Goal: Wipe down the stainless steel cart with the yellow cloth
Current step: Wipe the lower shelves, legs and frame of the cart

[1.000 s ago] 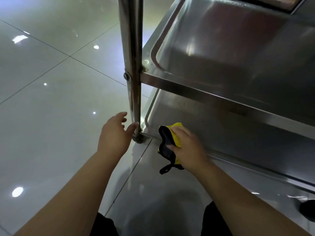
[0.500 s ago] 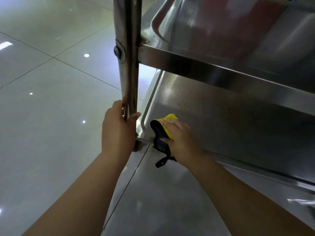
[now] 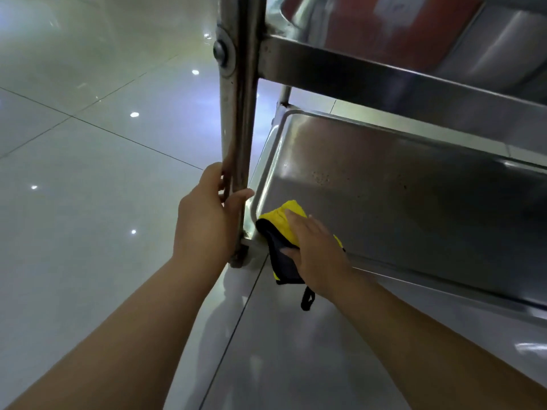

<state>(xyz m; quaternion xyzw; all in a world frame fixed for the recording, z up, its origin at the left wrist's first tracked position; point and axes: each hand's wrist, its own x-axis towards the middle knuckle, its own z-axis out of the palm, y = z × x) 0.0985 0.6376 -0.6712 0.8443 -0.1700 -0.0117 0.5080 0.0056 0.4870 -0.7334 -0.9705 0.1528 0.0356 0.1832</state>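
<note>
Left hand [image 3: 207, 214] wraps the cart's corner post [image 3: 238, 119] low down, fingers on the far side, thumb curled round the near side. Right hand [image 3: 313, 250] lies on the yellow cloth [image 3: 291, 216], fingers nearly straight over the top, thumb hooked on its dark edge, pressing it into the near left corner of the bottom shelf [image 3: 414, 202]. Hands near each other, post between them.

Cloth: bunched, yellow face up, dark binding and a small hanging loop trailing over the shelf lip toward the floor [image 3: 88, 202]. Judged soft, light and limp; likely grips the steel only under palm pressure. Best held flat under the palm with the thumb pinning one edge, as now, so it does not roll up on a push.

Shelf shows specks and dull smears further in, so most of it probably remains to wipe. Cart likely rolls; the post grip looks like bracing.

Against half a second back: cloth and right hand sit in the same corner, fingers now flatter. Left hand unchanged on the post. View has dropped lower, revealing the shelf's far edge and back leg.
</note>
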